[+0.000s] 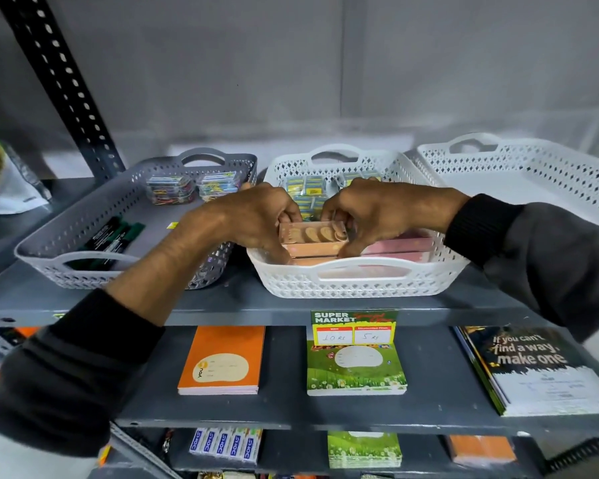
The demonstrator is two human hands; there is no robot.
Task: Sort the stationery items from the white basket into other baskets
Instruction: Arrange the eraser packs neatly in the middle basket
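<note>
A white basket (357, 281) stands in the middle of the top shelf. Inside it lie pinkish-orange boxes (398, 248) at the front and several small yellow-and-blue boxes (306, 186) at the back. Both hands reach into it. My left hand (256, 219) and my right hand (377, 212) grip the two ends of one pinkish-orange box (313, 236), held slightly above the others. To the left sits a grey basket (83, 267) holding dark markers (113, 236) and clear boxes of coloured clips (170, 190). A second white basket (533, 167) at the right looks empty.
The lower shelf carries an orange notepad (222, 361), a green notepad (357, 371) under a price tag (353, 328), and a black-and-white book (533, 368). More packs lie on the shelf below. A perforated upright post (59, 84) rises at the left.
</note>
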